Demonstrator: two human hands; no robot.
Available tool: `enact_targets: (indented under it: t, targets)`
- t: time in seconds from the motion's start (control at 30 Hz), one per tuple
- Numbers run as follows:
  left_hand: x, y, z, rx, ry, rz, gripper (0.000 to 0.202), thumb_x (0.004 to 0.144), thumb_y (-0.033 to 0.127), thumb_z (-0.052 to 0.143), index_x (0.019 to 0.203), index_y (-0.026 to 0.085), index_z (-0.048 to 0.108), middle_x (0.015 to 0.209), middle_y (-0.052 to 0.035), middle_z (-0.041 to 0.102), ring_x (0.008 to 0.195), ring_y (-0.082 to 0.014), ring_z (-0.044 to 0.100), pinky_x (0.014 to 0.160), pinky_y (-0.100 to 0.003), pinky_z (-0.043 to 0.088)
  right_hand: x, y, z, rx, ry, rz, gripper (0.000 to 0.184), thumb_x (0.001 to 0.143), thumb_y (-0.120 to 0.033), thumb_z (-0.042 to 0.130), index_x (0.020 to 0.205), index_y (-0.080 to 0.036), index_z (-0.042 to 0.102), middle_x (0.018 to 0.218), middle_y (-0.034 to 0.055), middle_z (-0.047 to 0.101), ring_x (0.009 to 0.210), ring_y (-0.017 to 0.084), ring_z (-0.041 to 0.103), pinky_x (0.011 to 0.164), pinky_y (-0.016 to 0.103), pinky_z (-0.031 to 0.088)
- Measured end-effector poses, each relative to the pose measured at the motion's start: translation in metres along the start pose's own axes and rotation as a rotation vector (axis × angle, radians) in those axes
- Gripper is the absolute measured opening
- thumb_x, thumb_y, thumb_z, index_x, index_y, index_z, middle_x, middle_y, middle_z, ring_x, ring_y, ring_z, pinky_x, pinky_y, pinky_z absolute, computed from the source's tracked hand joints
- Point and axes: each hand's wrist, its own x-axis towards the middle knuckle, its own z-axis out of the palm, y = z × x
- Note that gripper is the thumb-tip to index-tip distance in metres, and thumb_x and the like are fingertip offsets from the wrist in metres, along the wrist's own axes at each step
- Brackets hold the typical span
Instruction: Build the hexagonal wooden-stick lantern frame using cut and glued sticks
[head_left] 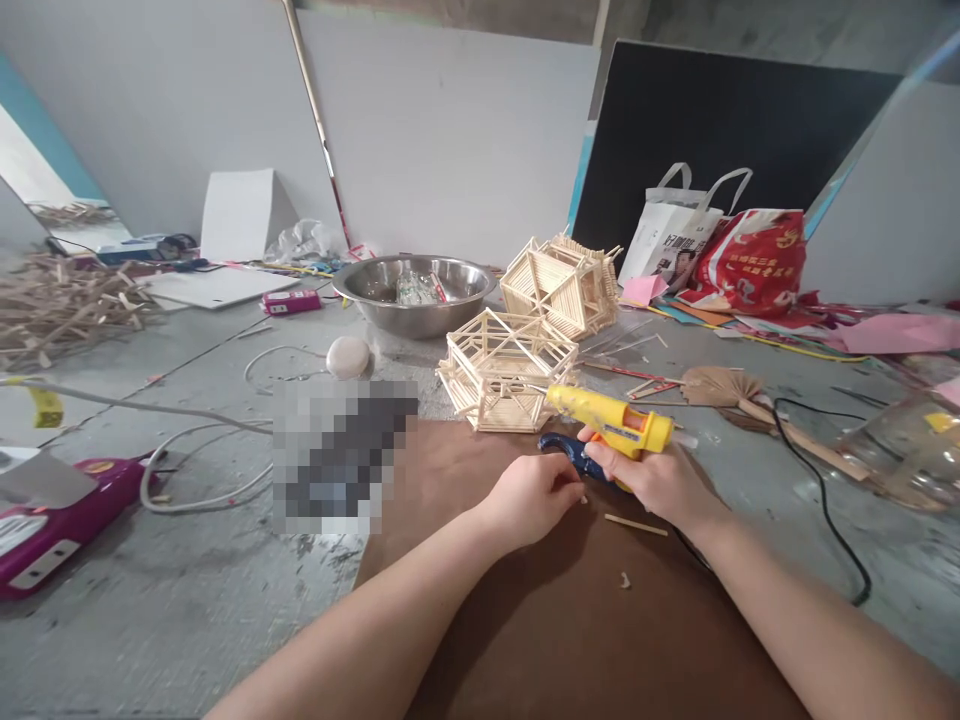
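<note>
My right hand is wrapped round the handle of a yellow glue gun, whose nozzle points left toward a small stick-built frame. My left hand rests closed on the brown board, fingertips pinched beside the gun's blue stand; what it pinches is too small to make out. A loose stick lies on the board by my right wrist. A second stick frame stands behind the first.
A steel bowl sits at the back centre. A pink device and white cable lie left, a stick pile far left. Bags, coloured paper, a paper fan and a black cord are right.
</note>
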Motion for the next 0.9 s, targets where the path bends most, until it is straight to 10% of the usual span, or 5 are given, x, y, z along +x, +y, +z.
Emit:
enact_targets:
  t: [0.9]
  targets:
    - [-0.004,0.005,0.002,0.225,-0.05,0.071,0.014,0.075,0.027,0.044,0.076,0.021,0.056,0.073,-0.001,0.063,0.066,-0.0155,0.057,0.058,-0.022,0.04,0.009,0.004,0.01,-0.487,0.122,-0.271,0.014,0.076,-0.034,0.048,0.081,-0.021,0.047,0.071,0.002,0.061,0.063,0.017,0.06,0.054,0.025,0.043]
